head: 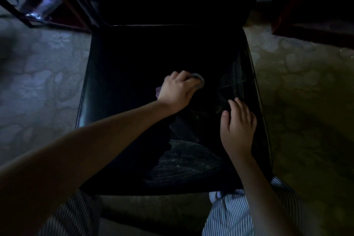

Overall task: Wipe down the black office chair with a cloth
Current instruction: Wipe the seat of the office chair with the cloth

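Note:
The black office chair's seat (134, 82) fills the middle of the dim view, its backrest dark at the top. My left hand (177, 91) grips a small pale cloth (199, 78) and holds it down on the middle of the seat; a purplish bit of cloth shows under the wrist. My right hand (237, 126) rests flat with straight fingers on the seat near its right edge. Dusty, streaked patches show on the seat's front and right parts.
A patterned floor (42, 82) surrounds the chair. A dark metal frame (63, 0) with a shiny object stands at the back left. Dark reddish furniture (316, 5) stands at the back right. My striped trouser legs (229, 214) are at the seat's front edge.

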`<state>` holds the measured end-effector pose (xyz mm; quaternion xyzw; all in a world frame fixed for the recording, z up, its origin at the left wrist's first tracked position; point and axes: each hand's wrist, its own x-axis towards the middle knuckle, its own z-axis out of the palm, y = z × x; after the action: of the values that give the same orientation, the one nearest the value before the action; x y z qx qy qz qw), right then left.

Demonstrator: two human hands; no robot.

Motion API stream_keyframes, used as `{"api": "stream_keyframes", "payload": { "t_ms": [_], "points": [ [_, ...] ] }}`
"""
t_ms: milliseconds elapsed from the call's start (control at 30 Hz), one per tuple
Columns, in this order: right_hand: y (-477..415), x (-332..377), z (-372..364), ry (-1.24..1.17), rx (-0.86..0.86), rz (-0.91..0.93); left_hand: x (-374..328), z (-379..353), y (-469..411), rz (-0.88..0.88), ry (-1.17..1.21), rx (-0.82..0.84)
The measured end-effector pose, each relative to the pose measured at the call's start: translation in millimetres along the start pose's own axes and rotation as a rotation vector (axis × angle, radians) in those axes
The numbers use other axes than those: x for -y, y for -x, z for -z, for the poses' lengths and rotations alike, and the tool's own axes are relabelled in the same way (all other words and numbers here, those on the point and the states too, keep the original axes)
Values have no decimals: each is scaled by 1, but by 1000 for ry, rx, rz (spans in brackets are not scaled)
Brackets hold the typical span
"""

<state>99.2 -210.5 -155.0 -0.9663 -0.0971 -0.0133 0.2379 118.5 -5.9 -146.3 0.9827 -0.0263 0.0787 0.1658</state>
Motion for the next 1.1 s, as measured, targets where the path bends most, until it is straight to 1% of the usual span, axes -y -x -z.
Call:
{"api": "stream_keyframes", "payload": {
  "t_ms": [133, 300, 333, 367, 400, 433, 500, 567, 633, 700, 767, 867, 933, 1100],
  "points": [
    [0, -2, 2, -30, 11, -7, -29, 1, 42, -114, 67, 71],
    [3, 0, 6, -103, 5, -8, -38, 6, 82, -259, 165, 183],
    [4, -2, 7, -106, 4, -6, -36, 10, 86, -274, 197, 179],
    [6, -4, 9, -105, 2, -7, -32, 14, 88, -266, 228, 140],
    [7, -7, 12, -101, 1, -12, -28, 18, 89, -225, 258, 65],
    [7, -10, 14, -94, -1, -19, -22, 23, 88, -144, 277, -40],
    [10, -15, 15, -75, -7, -32, -9, 33, 83, 85, 237, -253],
    [15, -18, 15, -57, 6, -19, 4, 42, 82, 288, 146, -364],
    [19, -19, 14, -36, 20, 34, 15, 46, 89, 409, 56, -371],
    [22, -21, 14, -18, 21, 58, 21, 44, 106, 464, -43, -311],
    [21, -24, 15, 0, 9, 40, 22, 40, 127, 507, -106, -269],
    [20, -26, 15, 7, 15, -19, 14, 33, 138, 592, -95, -259],
    [21, -25, 13, 9, 53, -19, 6, 30, 133, 635, -59, -262],
    [21, -22, 13, 28, 79, -24, -26, 18, 128, 615, -37, -249]
  ]
}}
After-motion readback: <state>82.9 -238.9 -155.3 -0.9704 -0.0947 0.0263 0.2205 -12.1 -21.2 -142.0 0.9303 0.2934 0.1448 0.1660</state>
